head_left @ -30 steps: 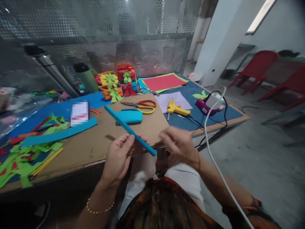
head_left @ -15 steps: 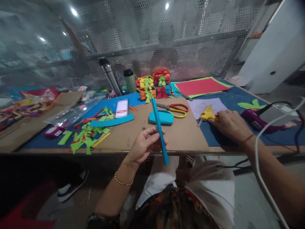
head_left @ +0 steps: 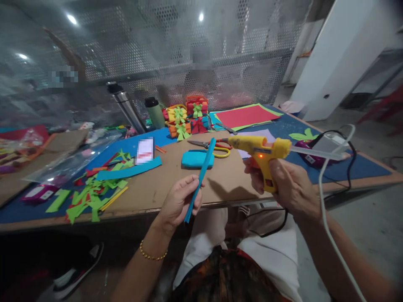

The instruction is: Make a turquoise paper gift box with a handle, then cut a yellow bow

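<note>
Clock directions taken from the left hand (head_left: 181, 201). Left hand: narrow grip, thumb and fingers pinching the narrow folded blue strip (head_left: 205, 165) near its lower end; strip slants up toward 1 o'clock, above the front part of the cardboard sheet (head_left: 147, 191) on the table (head_left: 371, 167). Right hand (head_left: 292, 184): wrapped around the grip of the yellow hot glue gun (head_left: 250, 144), at 2 o'clock; lamp glowing, nozzle near the strip's upper end, clear glue stick (head_left: 310, 152) protruding at the rear. Rounded blue packet (head_left: 192, 160) and red-and-yellow-handled scissors (head_left: 224, 152) lie between 12 and 2 o'clock. Handling note (judgement): a steady pinch well below the hot tip suits this strip; light, even trigger pressure should limit blobs. Cable needs slack, clear of the wrist.
</note>
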